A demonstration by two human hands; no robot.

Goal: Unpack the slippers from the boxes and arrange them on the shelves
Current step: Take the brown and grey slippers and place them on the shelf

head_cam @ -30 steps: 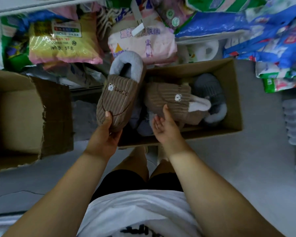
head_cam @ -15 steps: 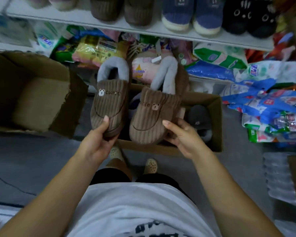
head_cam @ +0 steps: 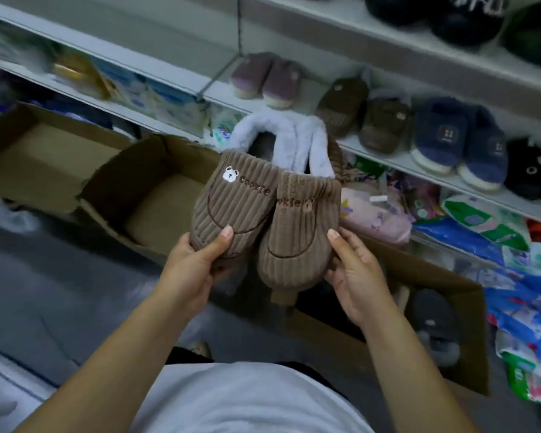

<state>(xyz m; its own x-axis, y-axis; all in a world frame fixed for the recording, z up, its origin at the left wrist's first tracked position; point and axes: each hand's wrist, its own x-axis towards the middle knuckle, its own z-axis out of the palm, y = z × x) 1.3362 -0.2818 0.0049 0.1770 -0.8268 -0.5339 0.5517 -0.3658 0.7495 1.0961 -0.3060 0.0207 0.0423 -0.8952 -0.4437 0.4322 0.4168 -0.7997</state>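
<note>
Each grip holds one brown slipper by the toe, thumb on top: left hand (head_cam: 197,264) on the left slipper (head_cam: 241,198), right hand (head_cam: 353,276) on the right slipper (head_cam: 300,232). The two touch side by side, held above the open box (head_cam: 444,276), in front of the shelf (head_cam: 375,156) where other pairs (head_cam: 363,114) stand.

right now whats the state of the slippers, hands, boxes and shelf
left slipper, held up, toe gripped by left hand
right slipper, held up, toe gripped by right hand, pressed against left slipper
right box, open, grey slipper inside
left box, open, flaps up
shelf, slipper pairs standing in a row
</note>
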